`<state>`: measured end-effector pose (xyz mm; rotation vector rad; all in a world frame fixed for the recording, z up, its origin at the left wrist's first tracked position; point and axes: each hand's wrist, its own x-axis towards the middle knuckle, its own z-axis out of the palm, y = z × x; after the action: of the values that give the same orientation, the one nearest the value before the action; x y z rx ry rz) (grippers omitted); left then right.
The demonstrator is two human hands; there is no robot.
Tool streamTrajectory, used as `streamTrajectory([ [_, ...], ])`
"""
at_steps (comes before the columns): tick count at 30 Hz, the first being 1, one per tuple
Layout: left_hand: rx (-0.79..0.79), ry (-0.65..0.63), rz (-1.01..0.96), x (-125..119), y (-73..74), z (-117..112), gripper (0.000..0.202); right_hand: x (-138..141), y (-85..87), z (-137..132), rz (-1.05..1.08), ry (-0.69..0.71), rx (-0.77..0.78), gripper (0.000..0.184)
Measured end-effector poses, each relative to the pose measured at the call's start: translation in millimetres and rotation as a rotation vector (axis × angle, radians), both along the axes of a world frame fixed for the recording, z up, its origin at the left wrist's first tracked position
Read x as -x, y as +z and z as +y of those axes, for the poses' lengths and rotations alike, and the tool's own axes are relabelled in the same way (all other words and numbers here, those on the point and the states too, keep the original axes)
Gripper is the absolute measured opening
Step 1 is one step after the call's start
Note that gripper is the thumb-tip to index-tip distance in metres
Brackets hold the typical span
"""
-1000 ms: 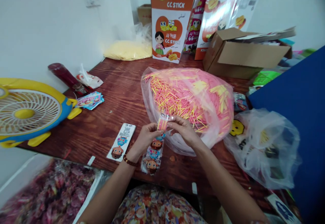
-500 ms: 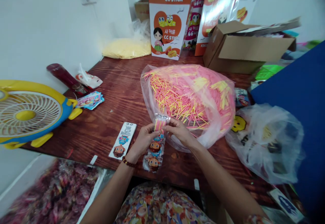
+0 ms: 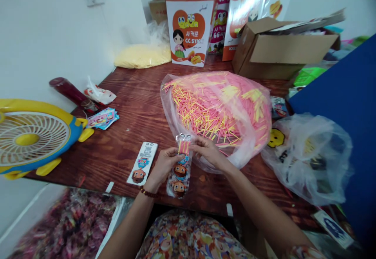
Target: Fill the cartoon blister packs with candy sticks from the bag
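Note:
Both hands pinch a narrow clear packet (image 3: 180, 165) printed with cartoon faces, pink and yellow sticks showing at its top. My left hand (image 3: 164, 164) grips its left edge and my right hand (image 3: 209, 152) grips its right edge near the top. Just beyond them lies a big clear bag of pink and yellow sticks (image 3: 220, 110) on the brown wooden table (image 3: 132, 110). A flat empty packet (image 3: 143, 162) lies to the left of my left hand.
A yellow and blue fan (image 3: 32, 133) stands at the left edge. Orange CC STICK boxes (image 3: 188, 20) and a cardboard box (image 3: 282, 47) stand at the back. A crumpled clear bag (image 3: 308, 157) lies right, by a blue board (image 3: 346, 133). A stack of packets (image 3: 102, 118) lies left.
The hands and packet have stayed together, settling slightly lower and nearer the table's front edge. The view has tilted a little.

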<state>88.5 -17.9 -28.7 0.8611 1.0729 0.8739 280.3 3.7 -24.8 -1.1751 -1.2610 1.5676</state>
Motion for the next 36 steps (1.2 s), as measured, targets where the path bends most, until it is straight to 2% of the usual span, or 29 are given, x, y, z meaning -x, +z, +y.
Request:
streamTrajectory([
  [3, 0.035, 0.005, 0.000, 7, -0.4, -2, 0.028, -32, -1.5, 10, -0.103, -0.117, -0.037, 0.027],
  [6, 0.050, 0.011, 0.020, 12, -2.7, -4, 0.027, -76, -8.2, 25, -0.439, -0.265, -0.198, 0.016],
  [8, 0.061, 0.002, 0.018, 13, -5.7, -5, 0.027, -100, -12.8, 31, -0.753, -0.209, -0.278, 0.014],
  [10, 0.078, -0.011, 0.002, 12, -9.0, -6, 0.029, -112, -16.3, 35, -0.956, -0.088, -0.311, 0.017],
  [14, 0.087, -0.022, -0.005, 5, -9.7, -6, 0.033, -99, -19.6, 36, -1.017, 0.097, -0.372, 0.020],
  [18, 0.074, -0.029, 0.003, -2, -0.9, -5, 0.032, -69, -20.3, 41, -1.189, 0.125, -0.433, 0.021],
  [21, 0.060, -0.028, 0.025, -2, 5.3, -4, 0.031, -60, -20.7, 46, -1.266, 0.152, -0.421, 0.021],
  [25, 0.056, -0.031, 0.018, 3, 8.1, -5, 0.031, -67, -19.2, 44, -1.098, 0.084, -0.436, 0.016],
  [28, 0.054, -0.055, 0.023, 4, 9.1, -6, 0.029, -69, -9.3, 36, -0.806, -0.022, -0.414, 0.032],
  [30, 0.056, -0.071, 0.027, 4, 10.3, -6, 0.029, -64, 4.3, 29, -0.561, -0.073, -0.395, 0.045],
  [31, 0.056, -0.080, 0.028, 3, 11.1, -6, 0.029, -59, 12.8, 26, -0.440, -0.087, -0.381, 0.046],
  [33, 0.057, -0.097, 0.035, 2, 12.7, -7, 0.031, -46, 30.8, 21, -0.230, -0.121, -0.349, 0.039],
  [36, 0.055, -0.119, 0.045, 1, 14.7, -7, 0.033, -26, 51.3, 18, -0.073, -0.259, -0.359, 0.031],
])
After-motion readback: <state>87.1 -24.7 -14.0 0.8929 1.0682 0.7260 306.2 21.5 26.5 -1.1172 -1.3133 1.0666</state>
